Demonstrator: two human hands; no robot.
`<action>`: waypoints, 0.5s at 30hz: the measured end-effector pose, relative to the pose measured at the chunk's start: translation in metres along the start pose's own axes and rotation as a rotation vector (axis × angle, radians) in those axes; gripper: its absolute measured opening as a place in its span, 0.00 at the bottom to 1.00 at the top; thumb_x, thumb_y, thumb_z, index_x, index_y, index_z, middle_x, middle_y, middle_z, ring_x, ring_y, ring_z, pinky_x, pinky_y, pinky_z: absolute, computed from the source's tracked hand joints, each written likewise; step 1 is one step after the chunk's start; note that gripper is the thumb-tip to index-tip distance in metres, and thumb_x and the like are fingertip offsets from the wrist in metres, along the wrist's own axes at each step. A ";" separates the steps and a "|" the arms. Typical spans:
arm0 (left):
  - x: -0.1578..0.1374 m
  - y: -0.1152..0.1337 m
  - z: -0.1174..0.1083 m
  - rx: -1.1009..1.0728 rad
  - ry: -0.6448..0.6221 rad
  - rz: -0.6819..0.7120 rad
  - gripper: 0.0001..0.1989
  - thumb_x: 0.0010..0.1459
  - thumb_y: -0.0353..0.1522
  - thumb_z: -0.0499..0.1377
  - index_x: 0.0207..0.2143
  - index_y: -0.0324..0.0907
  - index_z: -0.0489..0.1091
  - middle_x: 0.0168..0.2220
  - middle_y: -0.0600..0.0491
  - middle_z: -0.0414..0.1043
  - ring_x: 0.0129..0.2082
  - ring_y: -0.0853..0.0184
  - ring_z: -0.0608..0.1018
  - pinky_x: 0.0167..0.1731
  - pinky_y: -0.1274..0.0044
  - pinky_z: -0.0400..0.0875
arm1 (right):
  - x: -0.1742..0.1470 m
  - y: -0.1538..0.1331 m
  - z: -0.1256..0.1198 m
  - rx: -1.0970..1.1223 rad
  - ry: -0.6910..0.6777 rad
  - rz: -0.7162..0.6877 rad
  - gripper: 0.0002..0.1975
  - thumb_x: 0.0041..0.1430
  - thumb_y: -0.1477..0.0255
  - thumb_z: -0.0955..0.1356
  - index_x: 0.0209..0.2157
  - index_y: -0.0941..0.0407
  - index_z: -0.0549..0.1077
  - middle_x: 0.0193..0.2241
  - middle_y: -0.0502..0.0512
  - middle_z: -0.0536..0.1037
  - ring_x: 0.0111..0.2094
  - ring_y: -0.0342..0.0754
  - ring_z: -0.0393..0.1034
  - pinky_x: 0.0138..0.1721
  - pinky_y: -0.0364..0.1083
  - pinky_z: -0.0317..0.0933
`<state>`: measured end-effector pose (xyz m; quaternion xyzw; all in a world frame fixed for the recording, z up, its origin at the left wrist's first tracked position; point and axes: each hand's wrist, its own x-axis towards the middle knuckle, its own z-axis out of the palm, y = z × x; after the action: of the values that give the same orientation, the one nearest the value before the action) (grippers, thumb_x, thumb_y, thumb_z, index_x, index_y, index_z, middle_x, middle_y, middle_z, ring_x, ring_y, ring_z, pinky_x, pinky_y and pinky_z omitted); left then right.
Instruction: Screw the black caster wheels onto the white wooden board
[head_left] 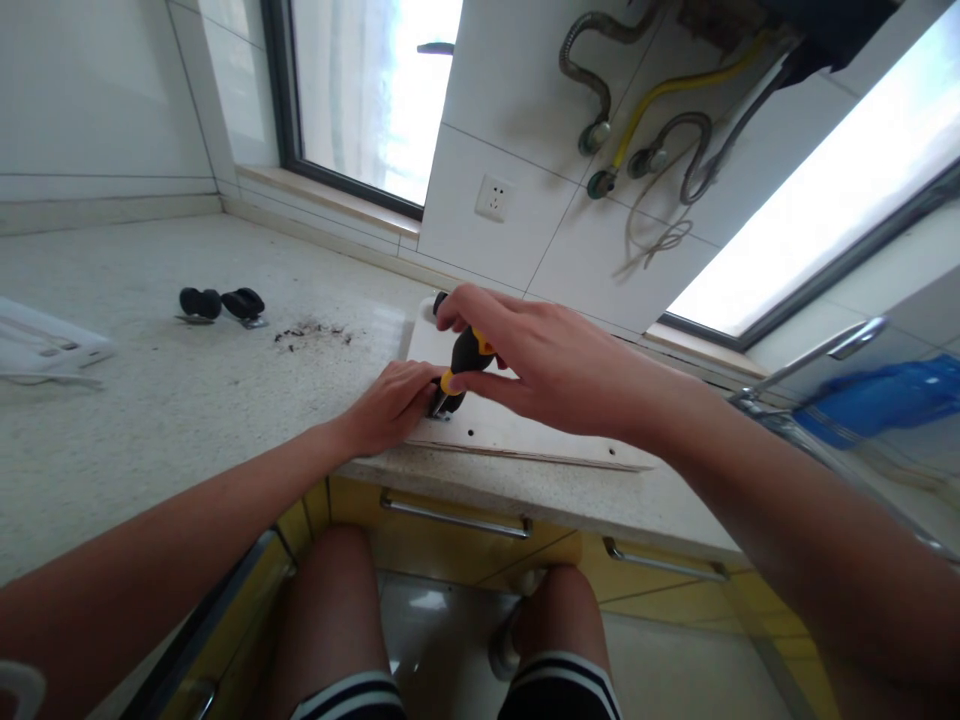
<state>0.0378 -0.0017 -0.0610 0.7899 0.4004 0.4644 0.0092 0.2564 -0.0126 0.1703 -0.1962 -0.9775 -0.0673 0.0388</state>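
My right hand (pixel 547 360) is closed around a black and yellow screwdriver (pixel 469 355), its shaft slanting down to the left. The tip meets the metal plate of a black caster wheel (pixel 454 403) at the near left corner of a white board (pixel 540 432). Fingers of my left hand (pixel 390 408) press against that caster from the left; the fingertips are partly hidden. Bare screw holes show along the board's near edge. Part of another black piece (pixel 439 300) shows at the board's far corner, mostly covered by my right hand.
Two loose black casters (pixel 244 303) lie on the speckled counter (pixel 187 400) at left, beside dark crumbs (pixel 311 335). A white plastic item (pixel 49 340) is farther left. Drawer handles (pixel 454 515) jut out near my knees. At right are a metal faucet (pixel 810 360) and something blue (pixel 877 400).
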 end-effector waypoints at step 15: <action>-0.001 -0.003 0.002 0.008 0.008 0.000 0.16 0.82 0.34 0.48 0.57 0.43 0.75 0.45 0.46 0.82 0.45 0.57 0.82 0.48 0.63 0.74 | -0.010 0.007 0.025 -0.020 0.335 0.132 0.20 0.77 0.52 0.67 0.49 0.55 0.77 0.40 0.56 0.85 0.40 0.50 0.76 0.38 0.48 0.57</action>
<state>0.0372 0.0002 -0.0635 0.7881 0.4025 0.4657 0.0044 0.2672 -0.0065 0.1457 -0.2464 -0.9417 -0.1058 0.2035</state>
